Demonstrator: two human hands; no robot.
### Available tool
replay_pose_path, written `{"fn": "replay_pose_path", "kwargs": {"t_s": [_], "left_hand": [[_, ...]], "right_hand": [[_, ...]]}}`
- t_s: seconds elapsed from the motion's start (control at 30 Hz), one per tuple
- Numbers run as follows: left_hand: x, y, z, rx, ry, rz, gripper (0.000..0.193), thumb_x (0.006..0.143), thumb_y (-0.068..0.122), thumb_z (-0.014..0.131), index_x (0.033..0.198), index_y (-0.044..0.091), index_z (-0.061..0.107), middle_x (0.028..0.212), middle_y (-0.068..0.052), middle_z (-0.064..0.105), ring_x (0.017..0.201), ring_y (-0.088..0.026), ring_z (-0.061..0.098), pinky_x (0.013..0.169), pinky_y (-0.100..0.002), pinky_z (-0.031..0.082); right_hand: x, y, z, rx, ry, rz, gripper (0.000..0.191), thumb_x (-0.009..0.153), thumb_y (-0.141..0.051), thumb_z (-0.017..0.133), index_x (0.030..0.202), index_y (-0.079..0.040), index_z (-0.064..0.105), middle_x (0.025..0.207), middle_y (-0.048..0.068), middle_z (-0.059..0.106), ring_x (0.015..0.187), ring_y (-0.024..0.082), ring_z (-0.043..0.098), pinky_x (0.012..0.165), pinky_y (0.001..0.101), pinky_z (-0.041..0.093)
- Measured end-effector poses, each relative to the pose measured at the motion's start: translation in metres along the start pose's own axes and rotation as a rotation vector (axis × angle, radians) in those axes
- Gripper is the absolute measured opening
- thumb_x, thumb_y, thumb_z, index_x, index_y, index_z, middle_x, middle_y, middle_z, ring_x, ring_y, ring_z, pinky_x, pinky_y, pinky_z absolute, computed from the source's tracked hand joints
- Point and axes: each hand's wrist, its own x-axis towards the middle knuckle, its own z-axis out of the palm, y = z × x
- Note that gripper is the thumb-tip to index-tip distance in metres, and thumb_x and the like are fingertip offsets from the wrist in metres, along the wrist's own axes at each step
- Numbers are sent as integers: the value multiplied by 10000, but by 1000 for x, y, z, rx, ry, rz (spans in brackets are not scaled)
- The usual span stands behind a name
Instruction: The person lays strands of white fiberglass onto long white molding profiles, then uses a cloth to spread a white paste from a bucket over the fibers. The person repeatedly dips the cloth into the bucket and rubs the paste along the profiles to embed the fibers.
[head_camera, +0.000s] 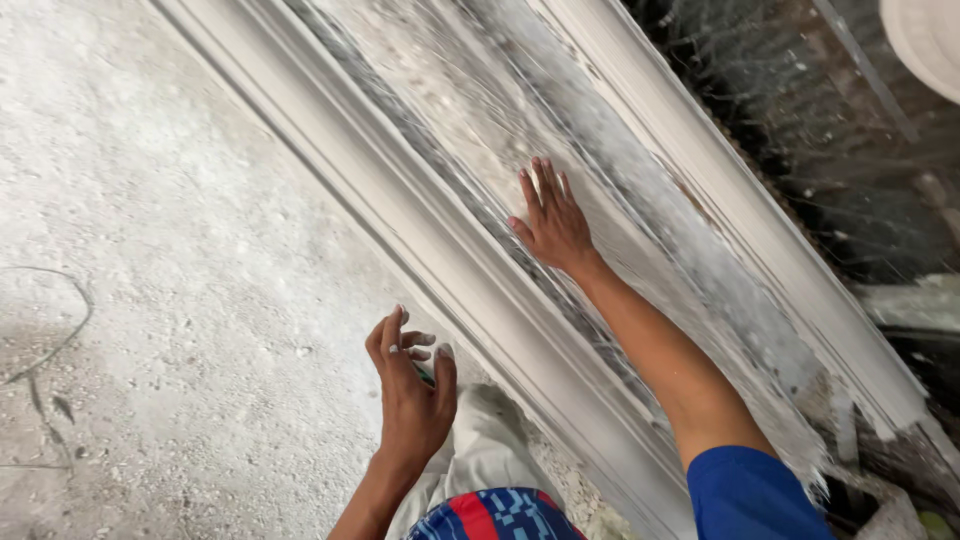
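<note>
A long white plaster moulding runs diagonally from the top left to the bottom right, with a wet, fibrous plaster bed in its middle channel. My right hand lies flat, fingers spread, on that wet bed. My left hand hovers beside the moulding's near edge, fingers loosely curled and smeared with plaster; a small green bit shows by the fingers, but I cannot tell if it is held. My blue sleeve and pale trousers show at the bottom.
A dusty, plaster-speckled concrete floor fills the left side, with a thin wire loop lying on it. Beyond the moulding's far rail is dark, splattered ground. A white round object sits at the top right corner.
</note>
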Motion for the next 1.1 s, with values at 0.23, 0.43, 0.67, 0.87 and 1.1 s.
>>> {"fn": "replay_pose_path", "kwargs": {"t_s": [0.23,0.43,0.67,0.87,1.1], "left_hand": [[93,-34,-72,-19,44,3,722,919,-33,605,1538,-64,234,1351,-222,381,1021,-244,562,836,-366,526],[217,-87,-130,-20,79,-77,708,921,-25,624,1523,-64,254,1379,-252,369,1009,-254,580,829,-368,533],[417,-133,-208,53,47,-25,666,923,1,636,1496,-61,302,1346,-256,414,1005,-287,594,845,-392,548],[566,-169,-284,29,114,-40,664,904,-24,618,1499,-63,327,1331,-232,460,989,-267,614,825,-368,545],[723,-244,-377,8,26,-107,653,899,-25,614,1486,-96,337,1296,-239,453,979,-278,593,822,-372,539]], "right_hand": [[172,-34,12,13,-8,-7,799,1083,-563,347,1641,-41,112,1684,298,157,1568,434,137,1269,551,139],[333,-64,27,27,14,-43,821,1078,-563,357,1641,-26,96,1680,295,165,1571,440,148,1273,565,140],[531,-99,52,-22,95,-64,816,1081,-538,404,1639,-17,115,1665,334,175,1562,480,154,1259,600,139],[696,-127,70,25,35,-27,792,1080,-533,386,1641,-31,138,1674,313,177,1571,457,154,1273,576,142],[872,-157,96,-15,-23,3,814,1076,-553,361,1634,-13,114,1669,309,162,1564,450,132,1259,573,128]]}}
